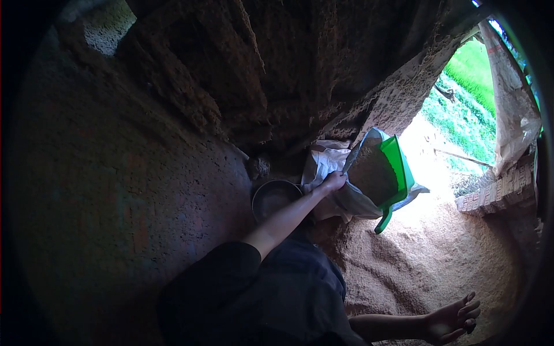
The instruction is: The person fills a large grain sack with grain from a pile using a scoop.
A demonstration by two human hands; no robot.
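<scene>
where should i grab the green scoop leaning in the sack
Take the green scoop by its handle, coming from below, on the grain pile side. The handle sticks out free past the sack. The pan is tilted into the sack mouth with grain on it, and the left hand grips the sack edge beside it.

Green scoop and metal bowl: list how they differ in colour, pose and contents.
The green scoop is bright green; the metal bowl is dull grey. The scoop tilts, loaded with grain; the bowl sits level, contents too dim to tell. Both lie beside the left hand gripping the sack.
</scene>
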